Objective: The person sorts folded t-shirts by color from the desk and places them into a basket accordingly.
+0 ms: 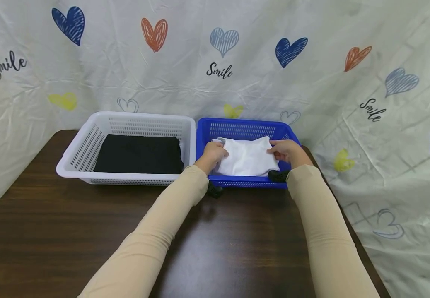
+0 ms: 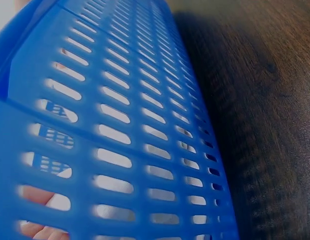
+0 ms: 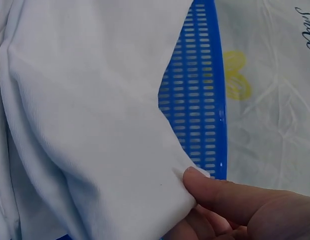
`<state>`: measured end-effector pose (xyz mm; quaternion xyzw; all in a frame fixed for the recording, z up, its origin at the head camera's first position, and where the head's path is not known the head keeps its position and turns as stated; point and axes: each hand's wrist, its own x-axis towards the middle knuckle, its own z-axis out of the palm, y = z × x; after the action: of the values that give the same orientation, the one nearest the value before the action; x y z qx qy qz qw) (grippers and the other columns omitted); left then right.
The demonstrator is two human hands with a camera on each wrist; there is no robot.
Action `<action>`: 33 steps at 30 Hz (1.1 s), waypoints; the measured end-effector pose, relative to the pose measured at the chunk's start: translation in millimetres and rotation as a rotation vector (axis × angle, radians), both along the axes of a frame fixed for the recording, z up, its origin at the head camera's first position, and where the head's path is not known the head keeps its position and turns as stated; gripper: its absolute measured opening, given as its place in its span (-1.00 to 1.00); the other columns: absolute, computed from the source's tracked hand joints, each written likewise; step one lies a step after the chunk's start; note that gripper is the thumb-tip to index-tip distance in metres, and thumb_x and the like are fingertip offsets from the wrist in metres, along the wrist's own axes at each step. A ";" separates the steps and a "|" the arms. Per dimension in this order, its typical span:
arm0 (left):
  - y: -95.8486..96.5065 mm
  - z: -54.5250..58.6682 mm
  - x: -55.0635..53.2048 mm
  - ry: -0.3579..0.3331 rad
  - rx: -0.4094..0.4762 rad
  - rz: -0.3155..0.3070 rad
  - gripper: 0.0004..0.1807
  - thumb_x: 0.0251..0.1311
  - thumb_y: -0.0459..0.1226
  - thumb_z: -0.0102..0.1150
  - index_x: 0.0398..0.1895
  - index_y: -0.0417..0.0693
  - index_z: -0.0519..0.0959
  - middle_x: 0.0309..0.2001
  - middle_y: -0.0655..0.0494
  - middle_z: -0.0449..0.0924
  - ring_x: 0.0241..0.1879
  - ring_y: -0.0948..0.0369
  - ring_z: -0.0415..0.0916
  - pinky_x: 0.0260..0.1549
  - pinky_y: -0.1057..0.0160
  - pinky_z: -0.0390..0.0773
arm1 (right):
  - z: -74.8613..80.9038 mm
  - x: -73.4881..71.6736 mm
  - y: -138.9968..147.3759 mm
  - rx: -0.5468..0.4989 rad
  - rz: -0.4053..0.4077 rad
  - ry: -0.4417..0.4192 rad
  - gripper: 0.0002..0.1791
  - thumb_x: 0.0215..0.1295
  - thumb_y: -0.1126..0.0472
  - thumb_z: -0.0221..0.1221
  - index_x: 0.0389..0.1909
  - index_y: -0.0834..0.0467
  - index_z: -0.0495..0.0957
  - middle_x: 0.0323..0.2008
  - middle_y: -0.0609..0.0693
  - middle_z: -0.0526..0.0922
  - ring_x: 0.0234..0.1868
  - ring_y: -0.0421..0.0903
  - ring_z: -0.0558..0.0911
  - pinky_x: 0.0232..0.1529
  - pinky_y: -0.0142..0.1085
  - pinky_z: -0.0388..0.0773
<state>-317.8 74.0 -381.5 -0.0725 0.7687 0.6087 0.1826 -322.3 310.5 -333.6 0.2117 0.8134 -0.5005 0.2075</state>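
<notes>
A folded white cloth [image 1: 246, 156] lies in the blue basket [image 1: 242, 182]. At its left edge my left hand [image 1: 213, 152] grips the fabric, thumb on top. Opposite, my right hand [image 1: 283, 150] pinches the right edge. In the right wrist view the right thumb [image 3: 215, 192] presses on a corner of the white cloth [image 3: 104, 125], with the fingers curled beneath. The left wrist view looks at the slotted blue basket wall [image 2: 84, 135]; parts of the left fingers [image 2: 35, 195] and white fabric show through its slots.
A white basket [image 1: 69, 171] stands left of the blue one, with folded black cloth [image 1: 139, 154] inside. Both are on a dark wooden table [image 1: 218, 248]. Behind hangs a pale curtain [image 1: 185, 70] printed with hearts.
</notes>
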 end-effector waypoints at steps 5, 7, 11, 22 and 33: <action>-1.9 -0.6 2.8 0.140 -0.162 0.051 -0.59 0.22 -0.44 0.14 0.16 -0.18 0.61 0.26 -0.07 0.55 0.30 0.05 0.44 0.18 0.14 0.57 | -0.6 1.0 -1.8 0.030 -0.024 0.043 -0.31 0.46 0.39 0.03 0.55 0.11 0.07 0.48 0.19 0.28 -0.32 -0.28 0.63 0.11 -0.37 0.61; -2.1 -0.3 3.8 0.217 -0.246 0.083 -0.77 0.18 -0.46 0.10 -0.19 -0.19 0.71 -0.05 -0.03 0.68 -0.01 0.13 0.56 -0.10 0.30 0.61 | 0.4 1.7 -1.5 0.031 -0.047 0.082 -0.34 0.46 0.39 0.03 0.53 0.15 0.11 0.46 0.19 0.29 -0.07 -0.15 0.69 0.26 -0.29 0.52; -3.4 4.1 5.2 0.305 -0.356 0.124 -0.70 0.14 -0.49 0.07 -0.70 -0.09 0.37 -0.55 0.11 0.37 -0.42 0.19 0.23 -0.47 0.37 0.26 | 2.6 2.9 -1.8 0.000 -0.083 0.138 -0.39 0.49 0.39 0.00 0.51 0.22 0.13 0.44 0.21 0.30 0.38 0.06 0.45 0.38 -0.19 0.39; -30.7 26.6 23.0 0.206 -0.139 0.050 -0.57 0.28 -0.40 0.13 0.23 -0.27 0.53 0.26 -0.12 0.52 0.26 -0.01 0.46 0.20 0.05 0.56 | -12.8 0.6 0.6 0.014 -0.141 0.099 -0.43 0.57 0.22 -0.10 0.50 0.33 0.11 0.45 0.26 0.28 0.43 0.10 0.39 0.36 -0.18 0.40; -69.1 25.3 49.3 0.040 0.217 0.034 -0.61 0.35 -0.43 0.08 0.23 -0.25 0.52 0.22 -0.12 0.58 0.25 0.02 0.53 0.26 0.16 0.51 | -27.4 50.4 23.1 0.015 -0.015 0.162 -0.38 0.63 0.03 -0.29 0.50 0.36 0.09 0.44 0.32 0.25 0.45 0.13 0.33 0.39 -0.15 0.35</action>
<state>-268.5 4.8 -356.2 -0.0533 0.7003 0.6929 0.1634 -271.9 333.6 -361.0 0.1781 0.8297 -0.5113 0.1358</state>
